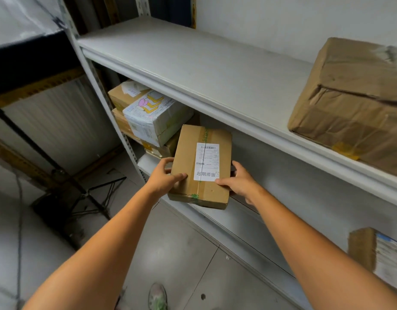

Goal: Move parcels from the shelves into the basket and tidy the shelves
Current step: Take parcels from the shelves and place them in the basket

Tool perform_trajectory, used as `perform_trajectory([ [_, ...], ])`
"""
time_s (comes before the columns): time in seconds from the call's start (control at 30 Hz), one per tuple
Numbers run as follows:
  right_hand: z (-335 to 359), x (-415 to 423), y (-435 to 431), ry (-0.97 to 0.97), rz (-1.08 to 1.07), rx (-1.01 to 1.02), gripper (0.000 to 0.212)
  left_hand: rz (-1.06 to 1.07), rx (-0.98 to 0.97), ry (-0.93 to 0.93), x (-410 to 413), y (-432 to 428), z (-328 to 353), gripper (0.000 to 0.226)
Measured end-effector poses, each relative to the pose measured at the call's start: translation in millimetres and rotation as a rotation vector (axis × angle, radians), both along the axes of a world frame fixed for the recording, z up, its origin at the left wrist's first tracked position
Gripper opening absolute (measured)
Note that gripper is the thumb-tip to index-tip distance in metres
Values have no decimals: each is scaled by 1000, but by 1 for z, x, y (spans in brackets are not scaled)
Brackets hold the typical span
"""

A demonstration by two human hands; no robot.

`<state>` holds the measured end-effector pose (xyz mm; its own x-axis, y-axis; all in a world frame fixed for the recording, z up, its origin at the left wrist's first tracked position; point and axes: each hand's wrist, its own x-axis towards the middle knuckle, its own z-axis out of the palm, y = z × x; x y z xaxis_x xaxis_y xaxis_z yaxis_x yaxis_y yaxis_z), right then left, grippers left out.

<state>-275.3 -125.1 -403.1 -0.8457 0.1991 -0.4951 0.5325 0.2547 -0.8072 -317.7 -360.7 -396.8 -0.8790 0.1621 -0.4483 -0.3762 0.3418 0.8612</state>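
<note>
Flat brown cardboard parcel (202, 166) with a white label is held between both hands at the front edge of the lower white metal shelf (237, 231); whether it rests on that shelf cannot be told. The left hand (165, 175) grips its left edge, thumb on top, and the right hand (240, 182) grips the right edge likewise. Behind it, a white printed box (155, 117) tops stacked brown cartons. A crumpled brown wrapped parcel (349, 104) lies on the upper white shelf (193, 63).

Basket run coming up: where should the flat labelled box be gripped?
Take the flat labelled box by its long side edges, left hand from the left, right hand from the right, thumbs on the labelled face: it looks thin and broad.
</note>
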Motion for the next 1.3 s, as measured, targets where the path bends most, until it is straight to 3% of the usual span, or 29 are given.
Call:
perform_trajectory([
  [0.33, 40, 48, -62, -17, 361, -74, 92, 302, -78, 16, 129, -68, 27, 81],
  [0.77, 107, 141, -197, 251, 780, 34, 77, 717, -73, 212, 316, -172, 76, 83],
  [1.13, 113, 245, -264, 254, 1073, 77, 76, 1016, -242, 190, 474, -188, 77, 77],
  [1.3, 118, 282, -293, 283, 1259, 57, 77, 1182, -292, 174, 533, -181, 85, 84],
])
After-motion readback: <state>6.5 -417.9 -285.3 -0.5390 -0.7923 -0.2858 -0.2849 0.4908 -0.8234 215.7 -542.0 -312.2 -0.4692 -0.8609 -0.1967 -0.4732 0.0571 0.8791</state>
